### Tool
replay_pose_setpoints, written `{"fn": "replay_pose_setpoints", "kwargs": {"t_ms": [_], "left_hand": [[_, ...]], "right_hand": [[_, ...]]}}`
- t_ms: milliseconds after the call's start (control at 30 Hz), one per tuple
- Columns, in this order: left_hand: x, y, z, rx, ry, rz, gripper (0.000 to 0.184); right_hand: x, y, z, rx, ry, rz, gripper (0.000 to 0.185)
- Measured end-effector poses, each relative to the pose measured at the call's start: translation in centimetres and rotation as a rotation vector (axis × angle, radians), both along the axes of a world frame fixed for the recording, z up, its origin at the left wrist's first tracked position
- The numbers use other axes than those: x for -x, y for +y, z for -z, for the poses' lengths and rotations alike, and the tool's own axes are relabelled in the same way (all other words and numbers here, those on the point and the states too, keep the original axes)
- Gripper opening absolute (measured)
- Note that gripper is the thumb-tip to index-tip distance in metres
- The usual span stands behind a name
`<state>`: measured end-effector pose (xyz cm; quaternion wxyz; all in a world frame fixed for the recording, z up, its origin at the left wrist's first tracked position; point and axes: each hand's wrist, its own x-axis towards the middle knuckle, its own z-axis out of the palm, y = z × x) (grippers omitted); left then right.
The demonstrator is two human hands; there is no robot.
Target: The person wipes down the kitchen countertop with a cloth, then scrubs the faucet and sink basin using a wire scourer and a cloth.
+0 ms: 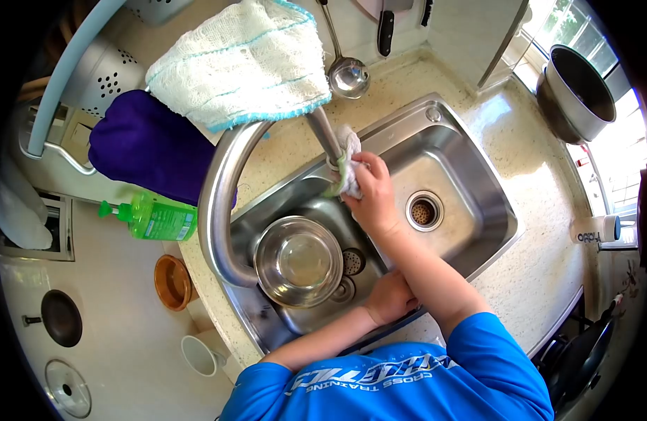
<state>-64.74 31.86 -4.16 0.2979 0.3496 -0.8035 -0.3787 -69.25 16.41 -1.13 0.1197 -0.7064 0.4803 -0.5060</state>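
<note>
My right hand grips a bunched white cloth with a green edge, pressed against the lower part of the metal tap pipe. My left hand is closed at the sink's front rim, partly behind my right forearm; whatever its fingers hold is hidden. The steel double sink lies below. In its left basin sits a round, clear-looking bowl, apart from both hands. The tap's curved neck arches over the left basin. A white towel with blue trim is above it.
A green soap bottle and a purple cloth are left of the tap. A ladle and a black-handled knife hang behind. Stacked pots stand by the window at right, with a white container nearer.
</note>
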Motion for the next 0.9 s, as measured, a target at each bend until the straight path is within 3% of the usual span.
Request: {"fn": "replay_pose_setpoints", "kwargs": {"t_ms": [200,300,467,567,600,667,733,800,833,900], "left_hand": [[-0.3,0.2,0.3,-0.068,-0.052,0.049,0.025],[-0.2,0.2,0.5,-0.059,-0.046,0.052,0.024],[0.1,-0.6,-0.9,0.011,0.001,0.005,0.027],[0.0,-0.7,-1.1,-0.01,0.024,-0.005,0.032],[-0.1,-0.6,-1.0,-0.012,0.018,-0.004,0.032],[0.1,-0.5,-0.7,0.019,0.033,-0.037,0.036],[0.2,-0.5,-0.8,0.042,0.007,-0.042,0.038],[0.3,-0.4,-0.9,0.061,-0.006,-0.069,0.037],[0.4,-0.4,-0.9,0.055,-0.01,-0.061,0.037],[0.5,-0.6,-0.9,0.072,0.004,-0.062,0.036]], "right_hand": [[-1.2,1.1,-3.0,-0.035,0.133,-0.002,0.054],[-1.2,0.9,-3.5,-0.164,0.276,-0.051,0.047],[1.4,0.8,-4.4,-0.309,0.293,-0.099,0.047],[2.5,0.7,-1.7,-0.362,-0.06,-0.065,0.041],[3.1,0.3,0.4,-0.364,-0.067,-0.065,0.041],[5.1,-1.1,4.1,-0.568,-0.306,0.021,0.036],[7.2,-1.8,3.3,-0.71,-0.682,-0.073,0.039],[8.7,-3.0,1.8,-0.701,-0.615,-0.041,0.045],[8.6,-3.6,0.8,-0.598,-0.763,-0.123,0.049],[7.9,-4.7,0.1,-0.687,-0.804,-0.256,0.046]]}}
